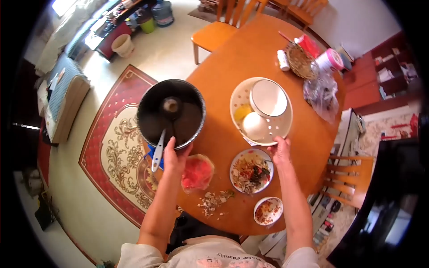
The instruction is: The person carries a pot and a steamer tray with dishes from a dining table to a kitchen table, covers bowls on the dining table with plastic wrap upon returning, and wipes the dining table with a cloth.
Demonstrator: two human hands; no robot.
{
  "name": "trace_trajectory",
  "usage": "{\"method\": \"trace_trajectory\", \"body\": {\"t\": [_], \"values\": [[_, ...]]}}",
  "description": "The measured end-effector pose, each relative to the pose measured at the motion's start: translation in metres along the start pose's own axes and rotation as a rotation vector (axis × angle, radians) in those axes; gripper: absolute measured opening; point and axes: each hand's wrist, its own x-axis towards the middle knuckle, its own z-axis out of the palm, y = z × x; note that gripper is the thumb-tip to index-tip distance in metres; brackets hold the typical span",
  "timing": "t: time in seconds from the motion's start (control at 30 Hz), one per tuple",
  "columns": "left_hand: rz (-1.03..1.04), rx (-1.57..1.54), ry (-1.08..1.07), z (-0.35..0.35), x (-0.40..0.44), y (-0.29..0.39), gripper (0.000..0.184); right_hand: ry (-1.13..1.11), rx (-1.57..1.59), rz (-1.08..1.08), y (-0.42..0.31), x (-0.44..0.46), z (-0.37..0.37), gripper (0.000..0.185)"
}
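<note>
My left hand [175, 155] grips the near rim of a dark round pot [149, 100]. A ladle [158, 154] with a light handle leans in the pot, its handle over the rim beside my thumb. My right hand [280, 151] is closed on the near edge of a cream colander [238, 96] with holes. Inside the colander are a white bowl [269, 98], a round white item [255, 125] and something yellow [242, 111]. Below the colander is a plate of mixed chopped food [251, 172], with a small bowl of reddish food [268, 211] nearer me.
A red item in clear plastic [197, 173] and loose scraps [214, 202] lie on the wooden table [216, 89]. A wicker basket [299, 60], a white bottle [283, 60] and a plastic bag [322, 96] are at the far right. Chairs [351, 178] surround the table.
</note>
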Motion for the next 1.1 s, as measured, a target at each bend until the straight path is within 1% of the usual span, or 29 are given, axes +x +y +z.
{"method": "trace_trajectory", "body": {"t": [0.03, 0.07, 0.13, 0.17, 0.2, 0.27, 0.3, 0.37, 0.4, 0.43, 0.5, 0.53, 0.6, 0.63, 0.67, 0.7, 0.73, 0.77, 0.8, 0.83, 0.87, 0.9, 0.93, 0.97, 1.0, 1.03, 1.1], "values": [[0.033, -0.004, 0.012, 0.005, -0.002, 0.001, 0.026, -0.016, 0.004, -0.003, 0.003, -0.002, -0.006, 0.036], [-0.012, -0.033, 0.054, 0.004, 0.003, 0.004, 0.023, -0.035, 0.009, -0.005, 0.008, -0.004, -0.012, 0.038], [0.02, -0.032, 0.09, 0.007, 0.002, 0.009, 0.017, -0.028, 0.038, -0.003, 0.006, -0.022, -0.013, 0.039], [0.03, -0.04, 0.064, 0.002, 0.006, 0.01, 0.014, -0.021, 0.05, -0.005, 0.004, -0.03, -0.013, 0.039], [-0.021, -0.04, 0.06, 0.001, 0.008, 0.014, 0.012, -0.012, 0.064, -0.009, 0.002, -0.037, -0.014, 0.039], [-0.017, 0.01, 0.033, 0.002, -0.003, 0.016, 0.011, -0.035, 0.098, -0.001, 0.004, -0.051, -0.024, 0.038], [0.086, 0.216, -0.056, -0.004, -0.01, 0.015, 0.011, -0.012, 0.122, -0.004, 0.004, -0.06, -0.027, 0.038], [0.104, 0.23, -0.127, 0.004, -0.02, 0.016, 0.01, 0.036, 0.186, -0.038, 0.002, -0.075, -0.034, 0.037], [0.066, 0.176, -0.183, 0.005, -0.025, 0.018, 0.01, 0.044, 0.219, -0.043, -0.002, -0.086, -0.038, 0.037], [0.026, 0.162, -0.223, 0.003, -0.025, 0.02, 0.016, 0.07, 0.234, -0.03, -0.008, -0.1, -0.044, 0.037], [0.02, 0.262, -0.299, 0.03, -0.073, 0.021, 0.028, 0.143, 0.228, -0.046, -0.006, -0.12, -0.065, 0.036], [0.033, 0.308, -0.346, 0.03, -0.085, 0.018, 0.028, 0.104, 0.273, -0.058, -0.009, -0.136, -0.077, 0.035], [0.032, 0.444, -0.444, 0.03, -0.118, 0.013, 0.024, 0.139, 0.265, -0.069, -0.012, -0.168, -0.105, 0.033], [-0.014, 0.463, -0.456, 0.032, -0.133, 0.005, 0.025, 0.179, 0.299, -0.082, -0.012, -0.188, -0.119, 0.032], [-0.062, 0.507, -0.474, 0.023, -0.14, 0.003, 0.029, 0.197, 0.288, -0.116, -0.01, -0.204, -0.136, 0.033], [-0.093, 0.449, -0.494, 0.022, -0.16, -0.007, 0.032, 0.232, 0.29, -0.062, -0.009, -0.222, -0.153, 0.033], [-0.116, 0.483, -0.504, 0.013, -0.165, -0.014, 0.034, 0.276, 0.3, -0.012, -0.008, -0.241, -0.17, 0.034], [-0.138, 0.517, -0.514, 0.005, -0.169, -0.022, 0.035, 0.27, 0.32, -0.049, -0.006, -0.262, -0.189, 0.034], [0.181, 1.063, -0.849, -0.01, -0.171, -0.026, 0.033, 0.275, 0.344, -0.081, -0.003, -0.284, -0.207, 0.034], [0.694, 1.482, -1.053, -0.025, -0.174, -0.031, 0.031, 0.348, 0.239, -0.175, 0.008, -0.303, -0.226, 0.033], [0.636, 1.396, -1.116, -0.038, -0.14, -0.04, 0.021, 0.428, 0.121, -0.258, 0.02, -0.322, -0.244, 0.032], [0.574, 1.51, -1.073, -0.04, -0.136, -0.051, 0.019, 0.449, 0.276, -0.249, 0.03, -0.342, -0.257, 0.031], [0.266, 1.43, -1.091, -0.037, -0.12, -0.062, 0.016, 0.456, 0.429, -0.255, 0.037, -0.363, -0.271, 0.03], [-0.023, 1.352, -1.052, -0.035, -0.105, -0.073, 0.018, 0.409, 0.43, -0.264, 0.041, -0.389, -0.288, 0.037], [-0.099, 1.275, -0.999, -0.03, -0.117, -0.094, 0.024, 0.478, 0.436, -0.255, 0.056, -0.406, -0.301, 0.036], [-0.193, 1.297, -0.971, -0.016, -0.134, -0.118, 0.023, 0.519, 0.48, -0.29, 0.068, -0.424, -0.311, 0.035], [-0.347, 1.333, -0.873, 0.015, -0.209, -0.168, 0.022, 0.606, 0.555, -0.315, 0.083, -0.471, -0.329, 0.034]]}}
